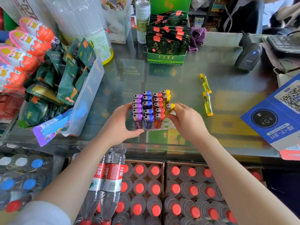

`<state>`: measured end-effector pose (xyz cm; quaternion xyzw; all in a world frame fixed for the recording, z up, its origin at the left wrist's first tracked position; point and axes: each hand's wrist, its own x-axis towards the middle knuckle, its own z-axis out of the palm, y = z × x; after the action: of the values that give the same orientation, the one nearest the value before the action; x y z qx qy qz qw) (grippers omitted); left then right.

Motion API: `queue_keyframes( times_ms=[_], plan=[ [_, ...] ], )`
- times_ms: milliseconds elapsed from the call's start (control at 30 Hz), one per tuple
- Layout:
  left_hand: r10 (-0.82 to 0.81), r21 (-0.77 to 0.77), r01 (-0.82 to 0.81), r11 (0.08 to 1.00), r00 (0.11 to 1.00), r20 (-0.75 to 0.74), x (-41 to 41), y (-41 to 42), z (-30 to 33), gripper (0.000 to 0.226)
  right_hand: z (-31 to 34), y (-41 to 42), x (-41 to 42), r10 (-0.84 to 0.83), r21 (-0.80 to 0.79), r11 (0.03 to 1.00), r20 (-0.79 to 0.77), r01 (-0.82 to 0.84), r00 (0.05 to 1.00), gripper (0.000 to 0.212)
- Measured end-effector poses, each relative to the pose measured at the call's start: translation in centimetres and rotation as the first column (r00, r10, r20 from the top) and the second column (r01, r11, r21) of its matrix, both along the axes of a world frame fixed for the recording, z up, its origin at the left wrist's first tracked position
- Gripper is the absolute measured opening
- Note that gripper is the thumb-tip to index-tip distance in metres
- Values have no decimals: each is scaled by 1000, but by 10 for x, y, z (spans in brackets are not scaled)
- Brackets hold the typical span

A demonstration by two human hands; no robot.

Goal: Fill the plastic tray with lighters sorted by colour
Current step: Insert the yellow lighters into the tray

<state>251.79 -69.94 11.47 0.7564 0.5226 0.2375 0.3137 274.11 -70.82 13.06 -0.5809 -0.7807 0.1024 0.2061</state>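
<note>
On the glass table [186, 78] a white plastic tray [167, 126] stands between the person's two hands, with lighters upright in colour rows: purple lighters [137, 109] on the left, then blue lighters [147, 108], red lighters [158, 108] and, on the right, a shorter yellow row [165, 97] of two at the far end. The near holes of the tray's right side show bare white. The left hand [121, 125] cups the tray's left side, its fingers curled against the purple row and its thumb lying along the near edge. The right hand [186, 122] pinches a yellow lighter [169, 109] upright between thumb and fingertips, just behind the two yellow ones already seated; whether its base sits in a hole cannot be told. A ring shows on one finger of that hand. Two more loose yellow lighters [206, 95] lie flat on the table well to the right of the tray, nearly end to end. Beyond the tray stands a green display box of dark sachets [167, 44], with a barcode scanner [249, 54] to the right of it and a blue QR payment stand [279, 111] at the right edge. Below the table's near edge are cartons of red-capped water bottles [162, 192].
</note>
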Motion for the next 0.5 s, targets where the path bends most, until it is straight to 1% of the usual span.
queue_keyframes(
  times_ms=[100,167,233,267,333,400,433,500],
  plan=[
    [7,7,-7,1000,1000,12,1,1,2,54,0,0,-6,-31,88,996,66,25,997,17],
    [9,14,-9,1000,1000,17,3,0,4,54,2,0,-9,-88,70,994,61,84,994,16],
    [12,11,-12,1000,1000,20,4,-1,5,54,1,-2,-11,-129,30,991,23,128,991,15],
    [13,6,-13,1000,1000,18,3,0,5,55,0,-2,-11,-134,37,990,-12,134,991,14],
    [12,0,-12,1000,1000,12,3,0,5,57,-3,-4,-11,-148,52,987,-107,154,983,14],
    [16,-1,-16,1000,1000,17,4,-1,5,57,-6,-4,-9,-167,35,984,-198,177,966,17],
    [23,-2,-23,1000,1000,22,4,-1,4,56,-9,-3,-9,-171,29,983,-210,181,963,18],
    [29,-4,-29,1000,999,30,5,-2,6,56,-12,-3,-8,-180,35,981,-172,188,969,18]
  ],
)
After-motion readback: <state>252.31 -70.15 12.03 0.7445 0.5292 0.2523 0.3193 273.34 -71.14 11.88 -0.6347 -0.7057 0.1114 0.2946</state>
